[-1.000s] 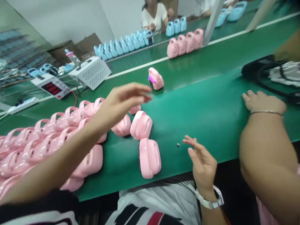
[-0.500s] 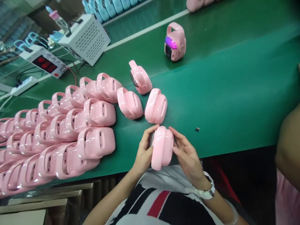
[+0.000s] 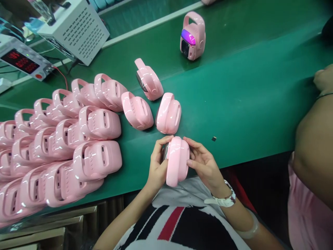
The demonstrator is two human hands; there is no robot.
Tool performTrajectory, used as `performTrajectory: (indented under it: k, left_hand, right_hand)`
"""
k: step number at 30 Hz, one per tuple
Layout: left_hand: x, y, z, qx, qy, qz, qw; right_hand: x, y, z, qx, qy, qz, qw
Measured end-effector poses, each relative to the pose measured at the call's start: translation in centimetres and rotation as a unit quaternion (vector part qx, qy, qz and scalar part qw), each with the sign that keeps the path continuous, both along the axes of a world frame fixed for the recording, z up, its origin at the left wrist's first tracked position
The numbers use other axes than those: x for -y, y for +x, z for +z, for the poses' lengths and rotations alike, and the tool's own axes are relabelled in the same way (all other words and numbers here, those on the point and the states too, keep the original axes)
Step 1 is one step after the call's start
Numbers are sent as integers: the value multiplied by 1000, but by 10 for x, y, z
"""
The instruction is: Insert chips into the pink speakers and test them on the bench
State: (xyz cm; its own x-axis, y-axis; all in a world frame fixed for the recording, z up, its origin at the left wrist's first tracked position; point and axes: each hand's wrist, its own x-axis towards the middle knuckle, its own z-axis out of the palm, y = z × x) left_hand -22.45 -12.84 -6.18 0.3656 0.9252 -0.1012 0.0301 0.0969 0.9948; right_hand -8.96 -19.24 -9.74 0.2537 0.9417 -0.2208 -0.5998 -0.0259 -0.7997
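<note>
Near the front edge of the green table, a pink handled device is between my two hands, its dark face turned left. My left hand grips its left side, thumb and fingers at its edges. On the opposite side my right hand holds it with fingertips and thumb; whether something small sits under them is hidden. Just beyond stand three more pink devices, the nearest almost touching the held one. A small dark chip-like piece lies on the table right of my right hand.
Rows of pink devices crowd the left side. One device with a lit purple panel stands farther back. A grey vented box and a power supply with red digits are at back left. Another person's arm is at the right.
The view has shifted, so things at the left sit farther left and closer. Both hands keep their hold on the pink device. The other person's hand now shows at the right edge.
</note>
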Motion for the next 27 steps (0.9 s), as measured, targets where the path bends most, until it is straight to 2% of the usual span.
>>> performTrajectory:
  k: [5,17,24,27]
  left_hand:
    - [1,0,1,6,1,3,1000]
    - [1,0,1,9,-2,3,1000]
    - [3,0,-6,28,-14,8,999]
    - [9,-5,-3,13,3,34,999]
  right_hand:
    - [-2,4,3,-17,-10,18,1000]
    - [-4,11,8,13,-11,49,999]
    - [-7,15,9,10,-2,71,997]
    - [2,9,3,41,41,29,998]
